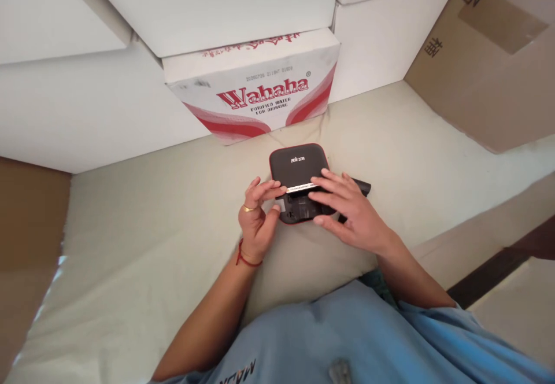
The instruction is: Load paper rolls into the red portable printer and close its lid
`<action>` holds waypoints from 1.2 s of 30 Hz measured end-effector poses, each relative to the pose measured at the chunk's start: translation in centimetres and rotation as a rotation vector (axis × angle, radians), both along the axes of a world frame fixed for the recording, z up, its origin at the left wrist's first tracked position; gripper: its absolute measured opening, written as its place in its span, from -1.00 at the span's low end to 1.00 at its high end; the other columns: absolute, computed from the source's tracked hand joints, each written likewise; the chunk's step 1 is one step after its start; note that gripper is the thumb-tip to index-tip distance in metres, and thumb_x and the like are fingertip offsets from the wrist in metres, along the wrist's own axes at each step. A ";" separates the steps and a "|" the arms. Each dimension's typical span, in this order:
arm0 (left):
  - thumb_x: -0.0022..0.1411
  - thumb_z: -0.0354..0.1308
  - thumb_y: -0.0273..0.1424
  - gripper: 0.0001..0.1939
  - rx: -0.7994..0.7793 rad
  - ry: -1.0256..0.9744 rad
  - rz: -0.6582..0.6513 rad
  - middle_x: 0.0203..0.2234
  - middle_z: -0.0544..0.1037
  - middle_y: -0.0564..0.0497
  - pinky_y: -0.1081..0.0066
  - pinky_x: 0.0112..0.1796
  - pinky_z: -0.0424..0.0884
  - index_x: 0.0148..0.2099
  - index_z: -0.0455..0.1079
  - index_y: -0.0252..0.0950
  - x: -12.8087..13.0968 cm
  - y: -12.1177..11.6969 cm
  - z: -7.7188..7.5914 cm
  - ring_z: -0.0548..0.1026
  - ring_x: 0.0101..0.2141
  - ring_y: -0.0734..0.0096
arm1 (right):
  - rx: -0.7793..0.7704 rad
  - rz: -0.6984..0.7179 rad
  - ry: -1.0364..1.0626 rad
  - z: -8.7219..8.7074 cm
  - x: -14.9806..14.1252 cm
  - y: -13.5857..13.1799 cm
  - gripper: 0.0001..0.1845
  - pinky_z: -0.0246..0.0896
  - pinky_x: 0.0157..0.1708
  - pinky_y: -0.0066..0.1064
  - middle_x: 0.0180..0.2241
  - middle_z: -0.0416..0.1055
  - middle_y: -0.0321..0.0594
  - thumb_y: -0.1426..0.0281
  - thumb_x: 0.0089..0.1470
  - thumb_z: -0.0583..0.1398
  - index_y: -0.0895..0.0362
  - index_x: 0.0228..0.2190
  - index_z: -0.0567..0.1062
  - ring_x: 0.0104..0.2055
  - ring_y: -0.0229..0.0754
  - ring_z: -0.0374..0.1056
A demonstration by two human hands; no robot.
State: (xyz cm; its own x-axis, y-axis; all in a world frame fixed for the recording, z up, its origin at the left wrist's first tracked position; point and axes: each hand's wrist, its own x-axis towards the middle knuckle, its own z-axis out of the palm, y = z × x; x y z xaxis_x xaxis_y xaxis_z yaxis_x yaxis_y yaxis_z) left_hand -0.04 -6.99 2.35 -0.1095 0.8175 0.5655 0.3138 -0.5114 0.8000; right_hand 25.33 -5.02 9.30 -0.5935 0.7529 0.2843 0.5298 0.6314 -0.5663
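In front of me lies a black case (299,167) with rounded corners, a red edge and small white lettering. A white strip label runs along the upper part's near edge, and below it the dark, uneven inside shows. At its left side my left hand (259,213) grips the case, fingers bent near the label and thumb at the lower part. Spread over the right side is my right hand (351,210), open, with fingertips at the label and inside. Partly hidden behind that hand is a black rod-like thing (362,186).
A white and red Wahaha water carton (269,95) stands beyond the case. White boxes (373,43) are stacked behind and beside it. Brown cardboard boxes (489,83) flank the right and left. Pale green cloth (151,245) covers the surface.
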 end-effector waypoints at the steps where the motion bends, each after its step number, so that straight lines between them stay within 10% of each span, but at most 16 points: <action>1: 0.45 0.29 -0.32 -0.55 -0.016 -0.075 -0.021 -0.08 0.77 0.05 -0.10 0.47 0.22 0.33 0.41 -0.04 0.1 0.1 -0.2 0.69 0.11 0.18 | 0.037 0.043 0.012 -0.2 0.0 -0.3 -0.60 -0.04 0.55 0.29 0.39 0.49 0.01 0.15 0.46 0.24 0.01 0.21 0.59 0.57 0.14 0.20; 11: 0.10 0.56 -0.03 -0.02 -0.283 -0.488 -0.130 0.58 0.15 0.15 -0.12 0.59 -0.12 0.46 0.18 0.32 0.3 1.3 -1.3 -0.10 0.64 -0.04 | 0.207 -0.003 0.311 -0.9 1.6 -3.0 -0.74 0.43 0.32 0.08 0.19 0.65 0.01 0.37 0.40 0.26 0.05 0.04 0.68 0.35 0.10 0.46; 24: 0.15 0.56 -0.09 -0.09 -0.376 -0.638 -0.238 0.61 0.13 0.17 -0.06 0.61 -0.09 0.44 0.23 0.28 0.9 1.0 -2.0 -0.08 0.65 0.05 | 0.187 -0.206 0.546 1.3 1.3 0.6 -0.73 0.50 0.13 0.06 -0.09 0.76 -0.20 0.43 0.42 0.22 -0.07 -0.11 0.73 0.02 0.03 0.63; 36: 0.47 0.27 -0.04 -0.56 -0.350 -0.623 -0.051 0.30 0.50 -0.10 0.02 0.37 0.39 0.27 0.39 -0.06 2.0 1.0 -3.3 0.49 0.31 0.13 | -0.074 -0.087 -0.775 6.1 -7.1 8.0 -0.66 0.34 -0.22 -0.25 -0.05 0.73 -0.04 0.44 0.39 0.12 0.05 -0.04 0.70 -0.05 0.09 0.65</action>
